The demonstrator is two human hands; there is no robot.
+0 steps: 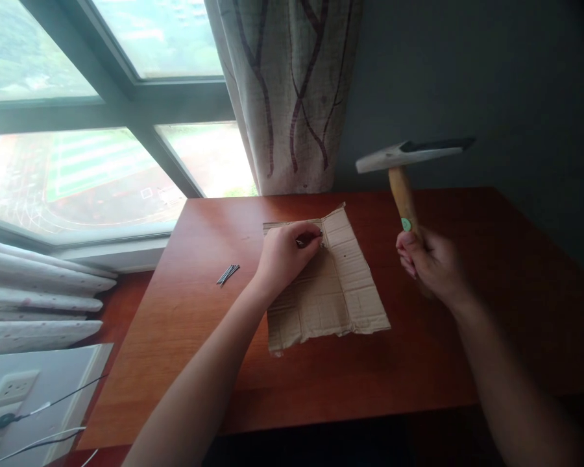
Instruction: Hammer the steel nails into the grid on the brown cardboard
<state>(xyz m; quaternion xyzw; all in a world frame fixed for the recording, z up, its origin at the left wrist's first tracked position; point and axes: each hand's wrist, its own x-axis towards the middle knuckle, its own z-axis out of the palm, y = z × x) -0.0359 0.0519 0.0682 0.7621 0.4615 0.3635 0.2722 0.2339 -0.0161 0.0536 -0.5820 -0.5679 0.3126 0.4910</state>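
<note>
1. My left hand (286, 254) is resting on the cardboard sheet (326, 285), with thumb and fingertips pinched around a small dark nail (307, 241) near the sheet's upper edge. The nail is too small for me to tell whether it is standing upright.

2. My right hand (431, 263) is clenching around the lower part of the hammer's wooden handle, holding the hammer (406, 175) raised above the table, at about three o'clock from the cardboard. The metal head is pointing sideways at the top, well apart from the nail. A small green sticker is showing on the handle just above my fist.

3. The cardboard is lying flat near the middle of the wooden table (467, 350), creased, with ragged edges.

4. A small bundle of loose nails (228, 274) is lying on the table at about nine o'clock from my left hand, near it but apart.

5. At twelve o'clock, a patterned curtain (292, 91) is hanging behind the table, with a window (78, 162) at about ten o'clock.
</note>
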